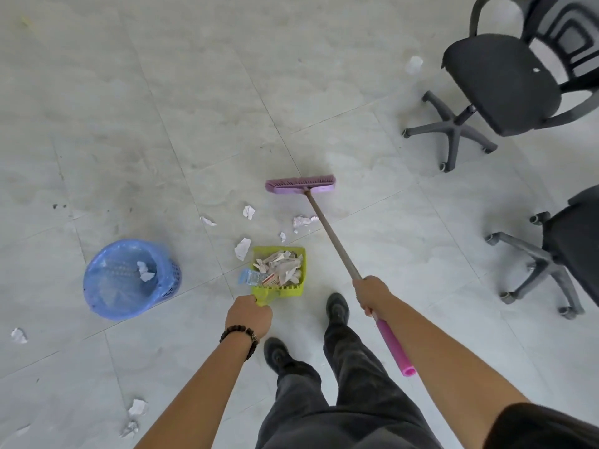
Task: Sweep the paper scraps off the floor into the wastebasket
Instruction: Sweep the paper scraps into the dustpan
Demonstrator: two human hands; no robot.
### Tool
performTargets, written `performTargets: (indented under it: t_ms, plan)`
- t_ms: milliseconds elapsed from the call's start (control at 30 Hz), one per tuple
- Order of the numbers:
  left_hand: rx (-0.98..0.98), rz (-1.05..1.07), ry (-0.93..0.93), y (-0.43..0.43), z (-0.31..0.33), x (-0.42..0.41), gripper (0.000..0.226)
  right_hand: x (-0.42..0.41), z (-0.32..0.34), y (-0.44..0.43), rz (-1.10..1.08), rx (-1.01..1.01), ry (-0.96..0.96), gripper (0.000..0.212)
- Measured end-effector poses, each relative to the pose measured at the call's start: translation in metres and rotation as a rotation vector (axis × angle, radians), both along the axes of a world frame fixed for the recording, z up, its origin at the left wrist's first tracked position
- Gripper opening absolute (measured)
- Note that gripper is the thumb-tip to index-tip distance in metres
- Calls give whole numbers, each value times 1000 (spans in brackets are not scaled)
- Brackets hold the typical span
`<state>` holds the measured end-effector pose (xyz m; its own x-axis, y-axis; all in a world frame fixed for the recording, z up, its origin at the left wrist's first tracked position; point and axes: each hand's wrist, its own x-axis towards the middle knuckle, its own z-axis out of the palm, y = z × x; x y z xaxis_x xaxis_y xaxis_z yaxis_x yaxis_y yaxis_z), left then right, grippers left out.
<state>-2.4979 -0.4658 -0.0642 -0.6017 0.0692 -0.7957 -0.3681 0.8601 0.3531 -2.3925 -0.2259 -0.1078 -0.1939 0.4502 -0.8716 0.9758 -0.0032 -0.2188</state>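
Note:
My left hand [249, 316] grips the handle of a lime-green dustpan [300, 254] that sits on the floor, filled with crumpled paper and a small plastic bottle. My right hand [372, 294] holds the shaft of a broom whose purple head [300, 184] rests on the floor beyond the pan. Several paper scraps [242, 248] lie between the broom head and the dustpan. A blue wastebasket [129, 278] stands to the left with a couple of scraps inside.
Two black office chairs [499, 82] with wheeled bases stand at the right. More scraps [19, 335] lie at the lower left of the tiled floor, and a clear plastic cup [414, 64] lies near the far chair. My feet [337, 307] are just behind the dustpan.

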Motion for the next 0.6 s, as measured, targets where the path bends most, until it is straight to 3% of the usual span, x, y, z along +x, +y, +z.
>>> performTargets:
  t_ms: [133,233,333,467,600]
  plan:
    - [-28,-55,11,0,-2,5,23,-26,6,-6,136,-47,5,19]
    - [-27,-64,16,-1,-3,5,24,12,13,-1,230,-4,-67,11]
    - [-29,-70,2,-3,0,4,25,70,16,13,307,110,-134,22]
    - [-47,-115,4,-12,8,-2,21,99,28,44,104,67,-101,37]
    - [-71,-243,25,-26,13,-14,16,100,44,50,86,49,-56,50]
